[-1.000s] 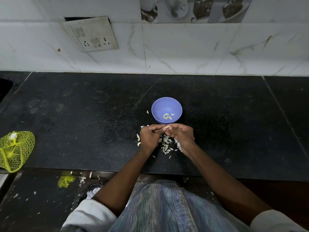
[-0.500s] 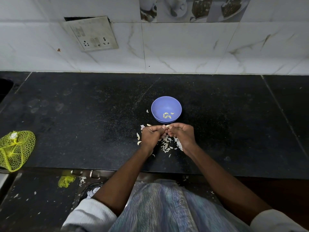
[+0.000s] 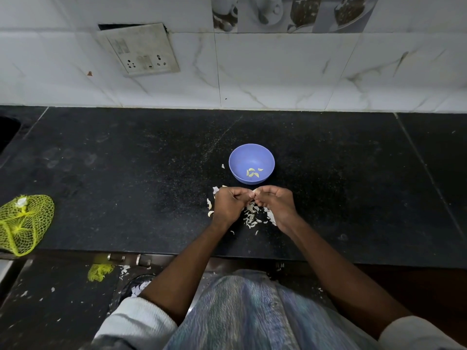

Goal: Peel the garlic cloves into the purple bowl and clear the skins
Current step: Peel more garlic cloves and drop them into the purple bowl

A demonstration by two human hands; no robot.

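The purple bowl (image 3: pixel 237 157) stands on the black counter just beyond my hands, with several peeled garlic cloves (image 3: pixel 252 172) in its bottom. My left hand (image 3: pixel 228 204) and my right hand (image 3: pixel 274 203) meet fingertip to fingertip in front of the bowl, both curled. Between them they pinch a small garlic clove (image 3: pixel 254 191), mostly hidden by the fingers. A scatter of white garlic skins (image 3: pixel 252 215) lies on the counter under and between my hands.
A yellow net bag (image 3: pixel 24 223) lies at the counter's left edge. A scrap of yellow net (image 3: pixel 99 271) and more skin bits lie on the lower surface in front. A tiled wall with a socket plate (image 3: pixel 141 50) backs the counter.
My hands have stayed in place in front of the bowl, with only small finger movement at the clove. The bowl and skins have not moved.
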